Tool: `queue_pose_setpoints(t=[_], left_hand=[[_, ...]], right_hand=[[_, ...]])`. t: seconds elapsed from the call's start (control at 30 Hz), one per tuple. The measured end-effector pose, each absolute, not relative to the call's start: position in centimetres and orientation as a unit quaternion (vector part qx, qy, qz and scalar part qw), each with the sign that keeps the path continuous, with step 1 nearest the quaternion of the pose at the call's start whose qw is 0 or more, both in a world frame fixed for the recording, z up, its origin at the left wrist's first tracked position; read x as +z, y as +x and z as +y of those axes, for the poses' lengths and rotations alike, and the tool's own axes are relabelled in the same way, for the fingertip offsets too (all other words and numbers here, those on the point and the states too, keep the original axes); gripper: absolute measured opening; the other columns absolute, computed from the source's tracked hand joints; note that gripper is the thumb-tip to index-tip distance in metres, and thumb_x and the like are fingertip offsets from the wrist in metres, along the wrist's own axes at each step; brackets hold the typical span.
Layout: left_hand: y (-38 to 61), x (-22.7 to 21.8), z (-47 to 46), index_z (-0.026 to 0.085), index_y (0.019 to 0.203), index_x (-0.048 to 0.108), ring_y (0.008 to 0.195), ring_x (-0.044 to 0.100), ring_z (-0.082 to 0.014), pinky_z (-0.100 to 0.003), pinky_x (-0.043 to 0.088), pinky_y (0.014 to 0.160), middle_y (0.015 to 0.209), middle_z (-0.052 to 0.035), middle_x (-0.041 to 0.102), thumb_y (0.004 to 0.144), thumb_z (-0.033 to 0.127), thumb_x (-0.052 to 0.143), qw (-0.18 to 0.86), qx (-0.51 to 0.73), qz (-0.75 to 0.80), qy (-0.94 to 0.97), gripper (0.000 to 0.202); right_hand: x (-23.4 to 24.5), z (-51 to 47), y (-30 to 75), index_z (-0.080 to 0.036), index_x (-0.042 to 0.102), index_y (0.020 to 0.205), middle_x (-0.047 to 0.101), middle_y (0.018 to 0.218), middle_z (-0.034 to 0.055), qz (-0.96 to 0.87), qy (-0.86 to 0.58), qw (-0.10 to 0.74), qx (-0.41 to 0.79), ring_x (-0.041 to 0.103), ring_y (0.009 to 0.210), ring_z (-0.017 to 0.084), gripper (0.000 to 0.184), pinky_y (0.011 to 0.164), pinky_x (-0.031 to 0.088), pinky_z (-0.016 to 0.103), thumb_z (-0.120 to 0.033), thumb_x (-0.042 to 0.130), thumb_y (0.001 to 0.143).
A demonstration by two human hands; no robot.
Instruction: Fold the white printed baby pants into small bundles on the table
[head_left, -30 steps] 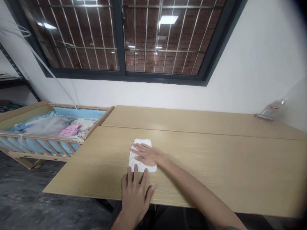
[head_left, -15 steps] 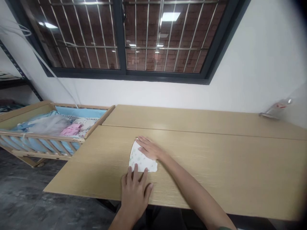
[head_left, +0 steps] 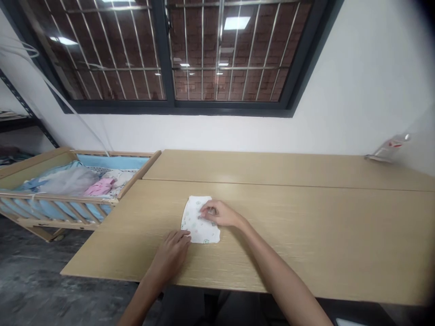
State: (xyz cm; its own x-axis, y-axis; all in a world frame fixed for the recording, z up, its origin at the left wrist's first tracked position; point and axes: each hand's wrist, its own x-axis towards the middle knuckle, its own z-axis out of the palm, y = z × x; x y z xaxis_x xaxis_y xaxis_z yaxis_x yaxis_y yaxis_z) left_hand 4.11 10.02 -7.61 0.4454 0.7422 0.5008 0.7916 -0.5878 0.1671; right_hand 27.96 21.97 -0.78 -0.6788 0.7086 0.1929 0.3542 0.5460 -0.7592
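A small white cloth (head_left: 195, 222) with a faint printed pattern lies flat on the wooden table (head_left: 306, 235). Its left side curves and its lower right corner looks uneven. My right hand (head_left: 219, 213) is over the cloth's right side, fingers curled and thumb and fingertips brought together in a pinch at its surface. At the lower left corner, my left hand (head_left: 172, 251) rests with fingers stretched to the right and their tips on the cloth's edge. The left thumb is mostly hidden.
A wooden crib (head_left: 115, 199) with blue lining, holding fabrics and a pink cloth (head_left: 100, 186), stands against the table's left end. A clear plastic bag (head_left: 387, 148) lies at the back right. A barred window (head_left: 170, 108) is above the table.
My right hand has gone from lying flat on the cloth's upper part to a pinch lower on its right side. My left hand has shifted left and turned, its spread fingers drawn closer together.
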Motion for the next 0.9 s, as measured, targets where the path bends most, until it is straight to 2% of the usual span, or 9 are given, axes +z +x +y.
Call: queue_pose_setpoints(t=[0.17,0.27,0.33,0.37,0.43,0.5,0.57,0.77,0.9], left_hand=[[4.6,-6.5,10.9,0.021,0.101,0.062,0.099,0.066,-0.0253,-0.045,0.049,0.094,0.104,-0.0088,0.072,0.102,0.02,0.036,0.025,-0.26,-0.474,-0.841,0.026],[4.3,-5.1,12.3,0.021,0.103,0.06,0.097,0.066,-0.0255,-0.042,0.048,0.09,0.102,-0.0085,0.072,0.104,0.029,0.034,-0.053,-0.266,-0.51,-0.816,0.027],[4.0,-4.0,13.7,0.022,0.105,0.059,0.095,0.066,-0.0258,-0.039,0.047,0.086,0.098,-0.0081,0.072,0.104,0.034,0.034,-0.106,-0.256,-0.527,-0.803,0.028],[3.8,-3.4,14.6,0.022,0.105,0.059,0.092,0.066,-0.0259,-0.037,0.047,0.084,0.095,-0.0077,0.072,0.103,0.036,0.034,-0.128,-0.252,-0.53,-0.8,0.029],[3.6,-2.2,16.5,0.022,0.104,0.06,0.086,0.067,-0.0254,-0.035,0.046,0.078,0.09,-0.0064,0.071,0.101,0.04,0.037,-0.171,-0.261,-0.522,-0.794,0.029],[3.4,-1.2,18.5,0.022,0.1,0.062,0.083,0.066,-0.0243,-0.033,0.045,0.074,0.089,-0.0051,0.072,0.098,0.043,0.042,-0.22,-0.285,-0.505,-0.785,0.029],[3.2,-0.5,20.5,0.022,0.095,0.065,0.082,0.066,-0.0234,-0.032,0.045,0.072,0.089,-0.0046,0.072,0.094,0.047,0.048,-0.258,-0.309,-0.488,-0.774,0.031],[3.0,-0.7,23.9,0.018,0.094,0.064,0.083,0.068,-0.021,-0.03,0.051,0.072,0.089,-0.0054,0.073,0.089,0.057,0.051,-0.314,-0.347,-0.457,-0.756,0.041],[3.0,-3.0,24.4,0.017,0.112,0.057,0.079,0.068,-0.0195,-0.028,0.052,0.065,0.092,-0.0053,0.072,0.084,0.059,0.058,-0.326,-0.359,-0.464,-0.741,0.05]], right_hand=[[0.5,21.1,29.2,-0.021,0.067,0.125,0.067,0.126,0.0097,-0.852,-0.326,0.103,0.396,0.063,0.112,0.027,0.066,0.092,0.05,0.034,-0.055,0.083,0.071],[0.8,21.1,29.9,-0.024,0.059,0.138,0.061,0.137,0.0094,-0.853,-0.325,0.061,0.404,0.059,0.12,0.029,0.095,0.097,0.048,0.032,-0.055,0.092,0.054],[0.9,21.2,30.3,-0.024,0.057,0.141,0.059,0.141,0.0094,-0.852,-0.323,0.05,0.409,0.057,0.125,0.03,0.105,0.102,0.046,0.032,-0.053,0.095,0.048],[0.9,21.3,30.4,-0.023,0.057,0.14,0.059,0.141,0.0097,-0.85,-0.325,0.05,0.411,0.057,0.125,0.03,0.103,0.103,0.045,0.032,-0.052,0.095,0.049],[0.9,21.5,30.4,-0.02,0.061,0.135,0.064,0.134,0.0102,-0.843,-0.33,0.067,0.419,0.06,0.118,0.029,0.085,0.099,0.047,0.033,-0.054,0.088,0.062],[0.9,21.8,30.3,-0.018,0.065,0.127,0.069,0.122,0.0095,-0.83,-0.329,0.11,0.437,0.064,0.107,0.026,0.063,0.091,0.05,0.034,-0.055,0.076,0.078],[0.7,22.1,30.2,-0.018,0.066,0.124,0.072,0.115,0.0083,-0.809,-0.328,0.17,0.457,0.065,0.099,0.024,0.052,0.085,0.051,0.033,-0.054,0.068,0.087],[-1.7,23.1,29.5,-0.015,0.067,0.113,0.072,0.104,0.0094,-0.746,-0.388,0.309,0.444,0.064,0.088,0.022,0.041,0.077,0.051,0.032,-0.049,0.063,0.09],[-4.1,24.1,29.0,-0.015,0.064,0.1,0.068,0.09,0.0055,-0.72,-0.47,0.364,0.36,0.059,0.077,0.018,0.036,0.069,0.048,0.03,-0.049,0.064,0.086]])
